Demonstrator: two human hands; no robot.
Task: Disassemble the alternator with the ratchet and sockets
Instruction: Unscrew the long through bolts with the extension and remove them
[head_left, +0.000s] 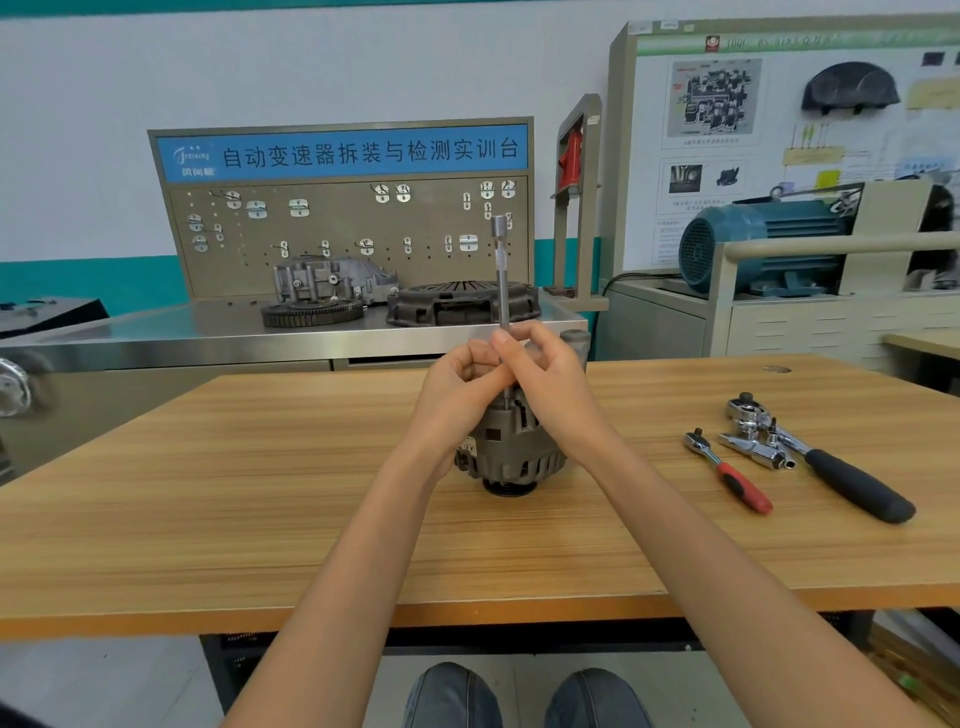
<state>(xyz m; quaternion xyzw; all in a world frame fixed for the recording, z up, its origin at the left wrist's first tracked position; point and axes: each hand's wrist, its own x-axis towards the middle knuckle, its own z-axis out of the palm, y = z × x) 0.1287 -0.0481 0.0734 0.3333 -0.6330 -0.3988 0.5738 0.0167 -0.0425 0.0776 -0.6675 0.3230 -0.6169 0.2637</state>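
Grey ribbed cast-metal alternator (511, 452) standing on its black pulley end at the middle of the light wood-grain bench (208, 493), roughly dead centre. Long slim steel extension bar (503, 280) with a socket-like head at the top, standing near enough bolt upright, long axis 12-to-6, lower end dropping into the top of the alternator. Can't tell whether it's actually seated on a fastener, fingers in the way.

Left hand (462, 384) curled around the lower shaft, at about 9 o'clock off the bar. Right hand (550, 379) curled in from 3 o'clock, fingertips pinching the shaft a touch higher. Both wrapped tight on the same bar, neither open at all. Alternator directly beneath both, just towards 6 o'clock, partly hidden by them.

Small red-handled chrome ratchet (727, 470) lying at 3 o'clock, well apart from the alternator, handle pointing to about 5. Bigger black-handled ratchet (831, 467) just beyond it, with a few loose chrome sockets (753, 441) between.

Probably still spinning a bolt by finger. Right hand clearly nearer those ratchets, so likely the one to reach over.
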